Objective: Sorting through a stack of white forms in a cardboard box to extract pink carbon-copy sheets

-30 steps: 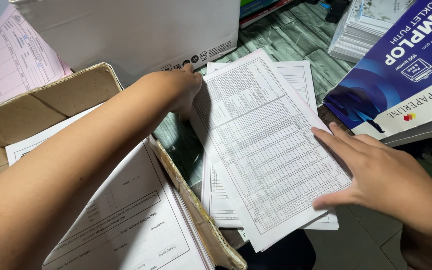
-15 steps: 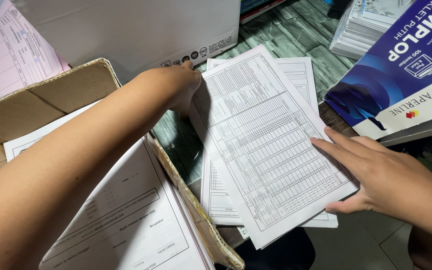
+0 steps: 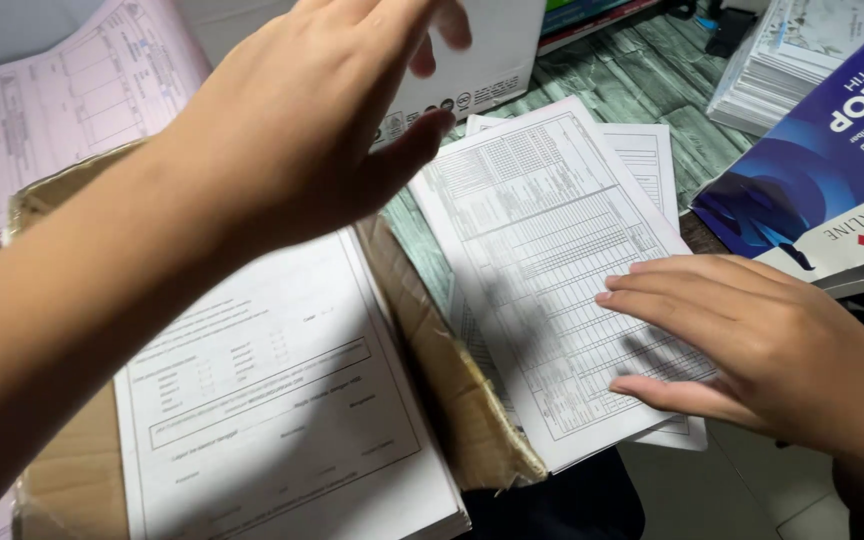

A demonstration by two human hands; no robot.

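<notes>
Hidden and cut off

The left hand (image 3: 292, 130) blurred and covered part of the cardboard box (image 3: 452, 400); its fingertips ran off the top edge. The blue package (image 3: 812, 170) was cropped at right.

Single head-worn camera looking steeply down, close over a bench (image 3: 592, 75). Left hand (image 3: 292, 130) fills the view at ten o'clock; papers (image 3: 552, 260) lie centre, toward three o'clock.
</notes>
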